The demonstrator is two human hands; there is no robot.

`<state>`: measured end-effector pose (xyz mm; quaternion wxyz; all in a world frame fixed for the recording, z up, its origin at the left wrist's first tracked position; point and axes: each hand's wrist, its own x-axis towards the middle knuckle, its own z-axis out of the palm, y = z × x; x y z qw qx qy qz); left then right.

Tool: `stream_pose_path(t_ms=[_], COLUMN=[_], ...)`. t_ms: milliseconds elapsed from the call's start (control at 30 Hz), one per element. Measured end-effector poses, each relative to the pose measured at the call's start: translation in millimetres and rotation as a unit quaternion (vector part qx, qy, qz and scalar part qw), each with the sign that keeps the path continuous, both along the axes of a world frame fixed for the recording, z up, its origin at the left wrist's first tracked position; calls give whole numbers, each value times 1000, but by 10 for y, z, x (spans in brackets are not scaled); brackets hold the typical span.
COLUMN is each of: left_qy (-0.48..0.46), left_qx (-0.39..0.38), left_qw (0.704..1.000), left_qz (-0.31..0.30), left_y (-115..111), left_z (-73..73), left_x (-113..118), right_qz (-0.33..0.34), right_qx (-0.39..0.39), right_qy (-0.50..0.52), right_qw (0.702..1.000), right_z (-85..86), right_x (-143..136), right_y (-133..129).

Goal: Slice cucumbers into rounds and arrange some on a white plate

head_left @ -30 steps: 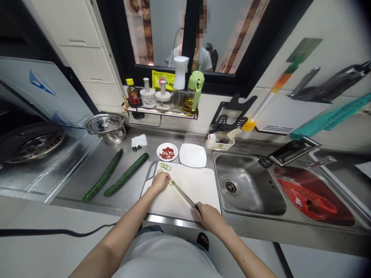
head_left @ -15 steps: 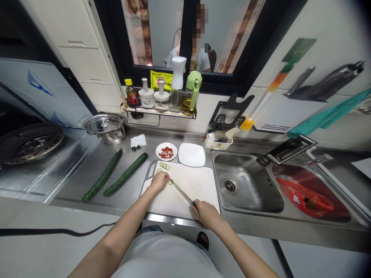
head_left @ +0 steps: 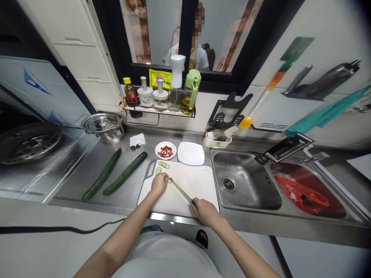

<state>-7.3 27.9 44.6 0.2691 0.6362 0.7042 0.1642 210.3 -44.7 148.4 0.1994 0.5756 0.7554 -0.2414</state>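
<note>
My right hand [head_left: 207, 212] is closed around the dark handle of a knife [head_left: 182, 191]. The blade points up and left across the white cutting board [head_left: 185, 204]. At the blade's tip lies a pale green cucumber slice [head_left: 169, 180]. My left hand [head_left: 159, 183] rests on the board just left of that slice, its fingers curled together; whatever they hold, if anything, is hidden. Beyond its fingers are a couple of cucumber slices [head_left: 158, 170]. An overlapping row of slices [head_left: 164, 165] lies near the board's far edge.
Two whole cucumbers [head_left: 125, 173] lie left of the board. Behind it stand a plate of chopped red pieces [head_left: 165, 157] and a white square plate [head_left: 190, 153]. A double sink [head_left: 246, 181] is on the right, a lidded steel pot [head_left: 108, 129] at the back left.
My left hand has shifted slightly left, away from the slice at the knife tip. More of the slices beyond it show. The knife and right hand have barely moved.
</note>
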Motion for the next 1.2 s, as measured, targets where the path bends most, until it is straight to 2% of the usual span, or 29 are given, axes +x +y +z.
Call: stream_pose_path(t_ms=[533, 700, 900, 1200], left_qy=[-18, -11, -11, -9], left_qx=[-40, -34, -37, -35], left_qw=[999, 999, 999, 999], left_qz=[20, 17, 17, 15], left_y=[45, 42, 34, 34], left_z=[-20, 6, 30, 32], left_x=[-5, -3, 3, -1], right_qz=[-9, 5, -4, 18], right_qx=[0, -6, 5, 14], right_qy=[4, -7, -3, -9], right_qw=[1000, 1000, 1000, 1000], right_z=[12, 47, 2, 7], right_x=[-12, 22, 6, -4], right_y=[20, 0, -28, 52])
